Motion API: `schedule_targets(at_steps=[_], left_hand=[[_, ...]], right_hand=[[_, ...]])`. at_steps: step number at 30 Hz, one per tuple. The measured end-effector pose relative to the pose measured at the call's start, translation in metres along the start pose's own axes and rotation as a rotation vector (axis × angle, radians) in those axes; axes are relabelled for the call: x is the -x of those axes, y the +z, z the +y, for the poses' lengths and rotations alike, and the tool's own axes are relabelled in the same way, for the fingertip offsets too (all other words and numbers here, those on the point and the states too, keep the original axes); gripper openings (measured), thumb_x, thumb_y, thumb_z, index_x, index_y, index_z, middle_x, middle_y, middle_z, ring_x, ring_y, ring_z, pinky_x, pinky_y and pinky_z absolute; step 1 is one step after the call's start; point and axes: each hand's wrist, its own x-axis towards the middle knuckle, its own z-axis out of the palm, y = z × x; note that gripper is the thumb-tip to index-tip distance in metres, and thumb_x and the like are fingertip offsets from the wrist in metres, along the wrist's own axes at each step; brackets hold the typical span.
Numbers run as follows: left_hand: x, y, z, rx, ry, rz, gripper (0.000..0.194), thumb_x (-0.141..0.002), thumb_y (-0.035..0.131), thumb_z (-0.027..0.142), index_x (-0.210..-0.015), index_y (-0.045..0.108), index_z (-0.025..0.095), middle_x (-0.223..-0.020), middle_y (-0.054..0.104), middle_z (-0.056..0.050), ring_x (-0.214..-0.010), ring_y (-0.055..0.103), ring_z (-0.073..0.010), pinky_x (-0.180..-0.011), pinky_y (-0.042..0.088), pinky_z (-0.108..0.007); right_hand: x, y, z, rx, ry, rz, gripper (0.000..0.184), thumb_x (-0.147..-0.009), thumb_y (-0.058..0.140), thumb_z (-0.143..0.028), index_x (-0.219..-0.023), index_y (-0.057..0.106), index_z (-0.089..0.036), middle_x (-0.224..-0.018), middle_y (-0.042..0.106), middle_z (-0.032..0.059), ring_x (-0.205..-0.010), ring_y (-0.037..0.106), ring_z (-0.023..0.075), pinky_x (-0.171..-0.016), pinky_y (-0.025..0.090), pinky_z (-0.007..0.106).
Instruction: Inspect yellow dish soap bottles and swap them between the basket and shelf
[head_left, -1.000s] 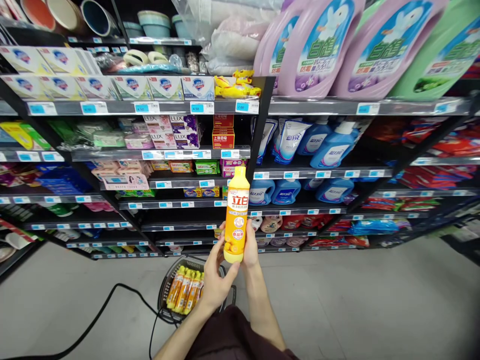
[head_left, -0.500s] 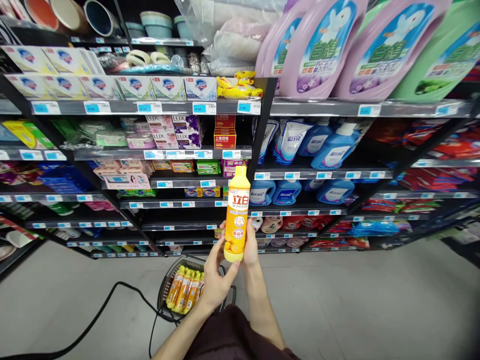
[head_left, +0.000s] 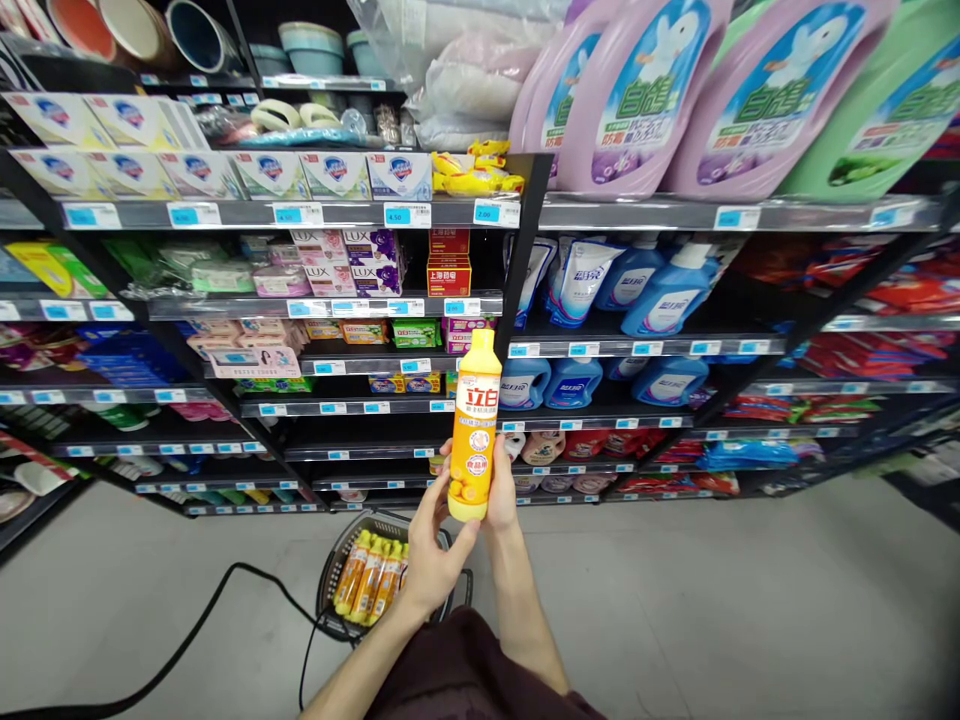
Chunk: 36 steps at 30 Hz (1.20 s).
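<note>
Yellow plastic bottle (head_left: 474,430): left hand (head_left: 429,562) and right hand (head_left: 502,500) curled around its lower part. Black plastic basket (head_left: 328,578): similar bottles (head_left: 370,580).

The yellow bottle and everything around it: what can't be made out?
All in the head view:
Yellow bottle: its back, turned away.
Basket: lower right, behind the left forearm.
Bottles inside: total count, some possibly behind that forearm.
Black cable: far end, cut by the picture's edge.

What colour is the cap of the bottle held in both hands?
The cap is yellow, seen best in the head view.
</note>
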Motion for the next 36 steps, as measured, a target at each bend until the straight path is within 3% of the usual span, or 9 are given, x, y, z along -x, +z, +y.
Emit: schedule_targets(at_steps=[15, 21, 25, 28, 33, 36], left_hand=[[0.000, 0.000, 0.000, 0.015, -0.002, -0.007, 0.063, -0.088, 0.068, 0.032, -0.145, 0.043, 0.022, -0.150, 0.050, -0.015, -0.135, 0.053, -0.0304, -0.108, 0.051, -0.043], [0.000, 0.003, 0.001, 0.052, 0.004, 0.047, 0.062, -0.086, 0.071, 0.034, -0.142, 0.048, 0.020, -0.144, 0.055, -0.016, -0.129, 0.058, -0.0310, -0.107, 0.052, -0.044], [0.002, 0.005, -0.004, 0.042, 0.071, 0.125, 0.056, -0.084, 0.073, 0.031, -0.136, 0.053, 0.022, -0.141, 0.056, -0.015, -0.132, 0.055, -0.0321, -0.102, 0.056, -0.043], [0.002, 0.004, -0.006, -0.047, 0.174, 0.160, 0.047, -0.083, 0.073, 0.024, -0.128, 0.059, 0.025, -0.141, 0.054, -0.013, -0.134, 0.053, -0.0319, -0.098, 0.057, -0.043], [0.001, 0.000, -0.005, -0.240, 0.319, 0.125, 0.049, -0.080, 0.072, 0.015, -0.126, 0.063, 0.030, -0.135, 0.057, -0.009, -0.126, 0.057, -0.0292, -0.105, 0.051, -0.050], [0.000, -0.001, -0.005, -0.352, 0.380, 0.131, 0.048, -0.080, 0.073, 0.013, -0.123, 0.067, 0.033, -0.132, 0.060, -0.007, -0.119, 0.060, -0.0281, -0.097, 0.055, -0.048]], right_hand=[[0.000, -0.001, 0.002, -0.003, -0.010, -0.001, 0.060, -0.093, 0.047, -0.065, -0.103, 0.070, -0.010, -0.090, 0.072, 0.0112, -0.067, 0.066, 0.0164, -0.066, 0.056, 0.029], [-0.001, 0.002, 0.000, -0.001, 0.032, -0.023, 0.063, -0.091, 0.047, -0.068, -0.103, 0.070, -0.010, -0.092, 0.074, 0.0128, -0.068, 0.066, 0.0172, -0.068, 0.056, 0.029], [0.000, 0.006, -0.001, 0.038, 0.071, -0.072, 0.074, -0.091, 0.039, -0.073, -0.115, 0.068, -0.010, -0.079, 0.073, 0.0113, -0.069, 0.067, 0.0198, -0.065, 0.054, 0.030], [0.002, 0.010, -0.006, 0.050, 0.003, -0.064, 0.068, -0.091, 0.041, -0.073, -0.114, 0.067, -0.014, -0.078, 0.072, 0.0094, -0.074, 0.068, 0.0224, -0.067, 0.054, 0.033], [0.003, 0.007, -0.015, 0.018, -0.090, 0.000, 0.062, -0.088, 0.047, -0.073, -0.108, 0.066, -0.017, -0.079, 0.069, 0.0059, -0.068, 0.066, 0.0181, -0.065, 0.054, 0.030], [0.001, 0.001, -0.013, 0.022, -0.142, 0.097, 0.056, -0.083, 0.060, -0.069, -0.109, 0.062, -0.019, -0.083, 0.069, 0.0042, -0.067, 0.066, 0.0167, -0.064, 0.055, 0.029]])
